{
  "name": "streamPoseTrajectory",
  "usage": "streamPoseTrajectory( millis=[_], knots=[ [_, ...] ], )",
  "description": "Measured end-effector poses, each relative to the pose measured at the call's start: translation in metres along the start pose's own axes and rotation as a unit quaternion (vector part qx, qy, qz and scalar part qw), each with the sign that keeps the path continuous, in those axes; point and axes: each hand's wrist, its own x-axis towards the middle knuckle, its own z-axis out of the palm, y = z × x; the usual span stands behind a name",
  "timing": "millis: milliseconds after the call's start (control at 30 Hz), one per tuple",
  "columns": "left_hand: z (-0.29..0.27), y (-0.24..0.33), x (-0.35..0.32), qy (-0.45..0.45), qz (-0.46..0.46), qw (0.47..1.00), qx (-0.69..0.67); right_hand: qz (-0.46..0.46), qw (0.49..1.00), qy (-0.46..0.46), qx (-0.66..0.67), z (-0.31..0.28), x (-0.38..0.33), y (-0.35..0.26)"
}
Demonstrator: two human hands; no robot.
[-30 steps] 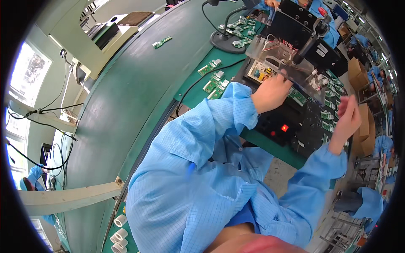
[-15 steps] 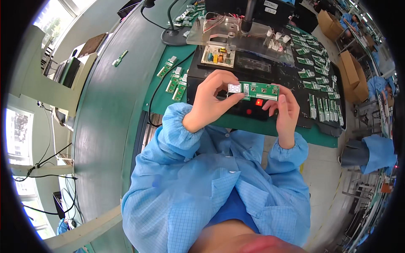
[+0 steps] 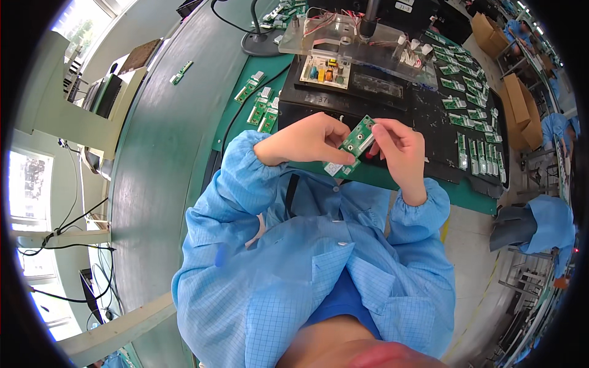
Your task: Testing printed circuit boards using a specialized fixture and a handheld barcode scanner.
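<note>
A small green circuit board [image 3: 358, 140] with a white digit display at its lower end is held tilted between my hands, above the front edge of the black test fixture [image 3: 307, 104]. My left hand [image 3: 313, 140] pinches it near the display end, thumb on its face. At the upper right end, my right hand [image 3: 400, 146] grips the board's edge between thumb and fingers. Behind my hands, a larger board with yellow and blue components [image 3: 326, 73] lies on the fixture beneath a clear plastic plate [image 3: 362, 44].
Several green boards [image 3: 262, 110] lie on the green mat left of the fixture. Rows of similar boards [image 3: 481, 156] cover the black surface at the right. One lone board [image 3: 181, 72] lies on the long bench. A black lamp base [image 3: 265, 44] stands behind; cardboard boxes [image 3: 521, 110] stand at far right.
The held board has turned from nearly level to a steep slant, its display end lower and toward me. My left hand has lowered slightly. The red light on the fixture is now mostly hidden.
</note>
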Motion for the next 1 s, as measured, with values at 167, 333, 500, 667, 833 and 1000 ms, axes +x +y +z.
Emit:
streamPoseTrajectory(
  millis=[167,333,500,667,833,1000],
  knots=[
    [-0.015,-0.007,-0.017,0.091,0.06,0.986,-0.128,-0.08,0.997,0.016,0.009,-0.009,-0.008,0.02],
    [-0.093,-0.022,-0.036,0.466,0.262,0.788,-0.304,-0.053,0.988,0.137,-0.045,-0.021,-0.024,0.054],
    [-0.175,-0.045,0.024,0.481,0.216,0.747,-0.406,-0.059,0.982,0.171,-0.058,-0.015,-0.037,0.086],
    [-0.228,-0.039,0.098,0.386,0.263,0.732,-0.496,-0.039,0.98,0.16,-0.109,-0.01,-0.049,0.095],
    [-0.24,-0.027,0.13,0.369,0.294,0.733,-0.49,-0.018,0.977,0.177,-0.119,-0.011,-0.049,0.095],
    [-0.242,-0.031,0.13,0.379,0.271,0.725,-0.507,-0.015,0.974,0.178,-0.137,-0.009,-0.048,0.097]
  ],
)
